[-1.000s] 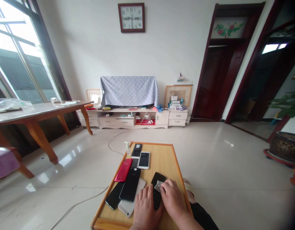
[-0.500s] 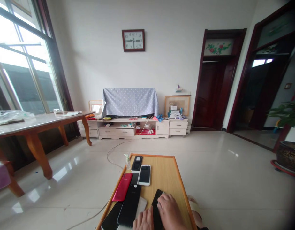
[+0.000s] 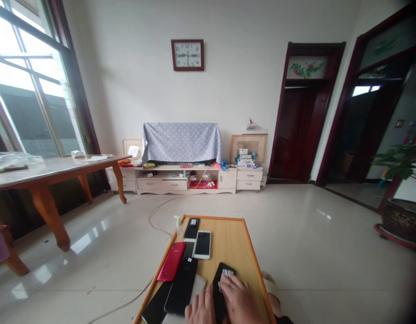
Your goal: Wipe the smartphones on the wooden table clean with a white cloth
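Observation:
A black phone (image 3: 220, 288) lies on the wooden table in front of me. My right hand (image 3: 240, 297) is over it, fingers closed on a small white wipe (image 3: 228, 272) pressed to the phone's upper part. Along the phone's left edge, my left hand (image 3: 200, 308) grips it with bent fingers; the thumb is hidden. To the left are a larger black phone (image 3: 181, 285), a red phone (image 3: 172, 261), a white phone (image 3: 203, 244) and several others, partly overlapping.
A small clear spray bottle (image 3: 178, 226) stands at the far left corner of the small wooden table (image 3: 228, 234), which has a raised orange rim. A cable (image 3: 150, 216) runs over the floor. A larger table (image 3: 59, 171) is at the left, a low cabinet (image 3: 160, 184) by the wall.
My right hand with the wipe has shifted slightly on the black phone, and more of the wipe shows now. The left hand stays at the phone's edge. The view has moved slightly.

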Demonstrator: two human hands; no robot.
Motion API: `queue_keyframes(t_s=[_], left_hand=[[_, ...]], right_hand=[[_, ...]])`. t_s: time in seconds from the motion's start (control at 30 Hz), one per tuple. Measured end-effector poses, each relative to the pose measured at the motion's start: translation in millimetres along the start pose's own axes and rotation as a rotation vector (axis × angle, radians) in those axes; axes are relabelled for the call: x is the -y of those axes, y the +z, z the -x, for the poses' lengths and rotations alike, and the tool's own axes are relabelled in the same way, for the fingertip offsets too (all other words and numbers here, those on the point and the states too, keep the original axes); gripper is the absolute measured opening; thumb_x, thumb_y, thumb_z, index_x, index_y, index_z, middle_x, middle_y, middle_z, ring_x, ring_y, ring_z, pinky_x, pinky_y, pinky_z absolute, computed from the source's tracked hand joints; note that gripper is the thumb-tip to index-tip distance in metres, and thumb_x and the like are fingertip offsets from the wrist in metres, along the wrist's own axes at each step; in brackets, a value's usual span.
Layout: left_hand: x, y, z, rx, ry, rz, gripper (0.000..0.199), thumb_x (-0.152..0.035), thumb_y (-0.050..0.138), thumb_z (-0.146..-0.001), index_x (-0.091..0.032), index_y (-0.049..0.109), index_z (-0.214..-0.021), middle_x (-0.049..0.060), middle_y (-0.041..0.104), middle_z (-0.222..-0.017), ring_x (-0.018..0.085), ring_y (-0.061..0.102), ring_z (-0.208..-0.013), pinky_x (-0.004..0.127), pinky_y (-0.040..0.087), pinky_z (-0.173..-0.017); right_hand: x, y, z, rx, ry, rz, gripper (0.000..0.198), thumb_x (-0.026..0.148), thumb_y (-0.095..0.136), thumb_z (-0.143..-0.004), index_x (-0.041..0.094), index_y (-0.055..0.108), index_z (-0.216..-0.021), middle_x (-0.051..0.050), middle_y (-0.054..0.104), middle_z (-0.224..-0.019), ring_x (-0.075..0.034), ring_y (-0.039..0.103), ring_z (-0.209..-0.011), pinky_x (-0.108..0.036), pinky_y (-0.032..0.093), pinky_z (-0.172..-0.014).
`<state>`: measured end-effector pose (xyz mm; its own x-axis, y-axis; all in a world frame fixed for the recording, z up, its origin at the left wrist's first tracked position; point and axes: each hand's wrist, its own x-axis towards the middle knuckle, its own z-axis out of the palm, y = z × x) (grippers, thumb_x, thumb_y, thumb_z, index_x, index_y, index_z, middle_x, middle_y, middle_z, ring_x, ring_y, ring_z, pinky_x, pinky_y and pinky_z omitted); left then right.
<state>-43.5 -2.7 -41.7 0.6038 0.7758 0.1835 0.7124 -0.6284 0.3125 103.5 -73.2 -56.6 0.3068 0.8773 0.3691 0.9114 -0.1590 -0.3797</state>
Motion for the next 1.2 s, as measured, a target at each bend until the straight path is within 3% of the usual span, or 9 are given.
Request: queue_keyframes(t_s=[0.07, 0.17, 0.37, 0.57, 0.7, 0.87, 1.0, 1.2], left_hand=[[-2.7, -11.4, 4.2, 0.027, 0.023, -0.001, 0.073, -0.041, 0.061, -0.075, -0.023, 0.048, -0.145, 0.012, 0.060, -0.137, 0.033, 0.054, -0.123, 0.046, 0.041, -0.099], [-5.2, -22.4, 5.9, 0.053, 0.030, 0.023, 0.068, -0.044, 0.055, -0.082, -0.022, 0.045, -0.146, 0.013, 0.058, -0.139, 0.031, 0.050, -0.126, 0.044, 0.037, -0.100], [-6.3, -20.2, -4.1, 0.057, 0.012, 0.008, 0.068, -0.051, 0.056, -0.082, -0.022, 0.047, -0.142, 0.013, 0.060, -0.132, 0.033, 0.052, -0.118, 0.044, 0.037, -0.095], [-3.9, -37.9, -27.9, -0.017, 0.060, 0.036, 0.079, -0.069, 0.062, -0.074, -0.025, 0.050, -0.140, 0.012, 0.060, -0.128, 0.033, 0.052, -0.115, 0.045, 0.036, -0.096], [10.6, -62.4, -74.5, -0.136, 0.066, 0.074, 0.062, -0.065, 0.055, -0.084, -0.027, 0.054, -0.132, 0.009, 0.062, -0.123, 0.030, 0.053, -0.114, 0.043, 0.038, -0.095], [49.9, -79.7, -164.6, -0.189, -0.188, 0.152, 0.048, -0.054, 0.052, -0.090, -0.023, 0.054, -0.127, 0.009, 0.060, -0.128, 0.027, 0.052, -0.120, 0.037, 0.039, -0.097], [83.1, -74.5, -220.2, -0.175, -0.352, 0.153, 0.054, -0.056, 0.051, -0.089, -0.019, 0.050, -0.128, 0.013, 0.060, -0.127, 0.029, 0.054, -0.118, 0.038, 0.042, -0.093], [107.3, -57.8, -267.8, -0.152, -0.463, 0.158, 0.073, -0.065, 0.055, -0.083, -0.019, 0.040, -0.137, 0.017, 0.053, -0.139, 0.035, 0.050, -0.126, 0.044, 0.042, -0.096]], right_hand=[[9.8, -11.0, -5.0, 0.026, 0.081, -0.027, 0.046, 0.017, 0.044, -0.093, 0.031, 0.063, -0.133, -0.004, 0.058, -0.143, -0.029, 0.048, -0.137, -0.049, 0.041, -0.108], [19.5, -15.2, -18.7, 0.081, 0.096, -0.133, 0.051, 0.018, 0.043, -0.094, 0.024, 0.052, -0.145, -0.010, 0.049, -0.150, -0.027, 0.041, -0.142, -0.047, 0.038, -0.112], [18.5, -5.0, -42.7, 0.036, 0.090, -0.239, 0.052, 0.017, 0.040, -0.094, 0.020, 0.051, -0.145, -0.010, 0.048, -0.152, -0.023, 0.039, -0.143, -0.045, 0.033, -0.118], [-0.7, -9.7, -45.6, -0.205, 0.260, -0.341, 0.046, 0.037, 0.039, -0.099, 0.022, 0.057, -0.138, -0.009, 0.053, -0.148, -0.023, 0.042, -0.141, -0.043, 0.036, -0.117], [-22.3, -2.9, -30.4, -0.266, 0.359, -0.379, 0.052, 0.048, 0.039, -0.099, 0.019, 0.056, -0.139, -0.012, 0.055, -0.145, -0.025, 0.046, -0.138, -0.045, 0.039, -0.115], [-32.7, 13.4, -22.6, -0.307, 0.414, -0.401, 0.057, 0.056, 0.039, -0.098, 0.019, 0.054, -0.140, -0.014, 0.055, -0.145, -0.028, 0.049, -0.136, -0.048, 0.042, -0.113], [-31.8, 14.9, -28.7, -0.335, 0.436, -0.373, 0.059, 0.058, 0.041, -0.096, 0.019, 0.056, -0.137, -0.015, 0.059, -0.139, -0.030, 0.053, -0.132, -0.049, 0.046, -0.109], [-39.3, 16.8, -39.3, -0.389, 0.441, -0.338, 0.056, 0.063, 0.048, -0.091, 0.029, 0.062, -0.132, -0.009, 0.063, -0.136, -0.033, 0.058, -0.127, -0.051, 0.050, -0.105]])
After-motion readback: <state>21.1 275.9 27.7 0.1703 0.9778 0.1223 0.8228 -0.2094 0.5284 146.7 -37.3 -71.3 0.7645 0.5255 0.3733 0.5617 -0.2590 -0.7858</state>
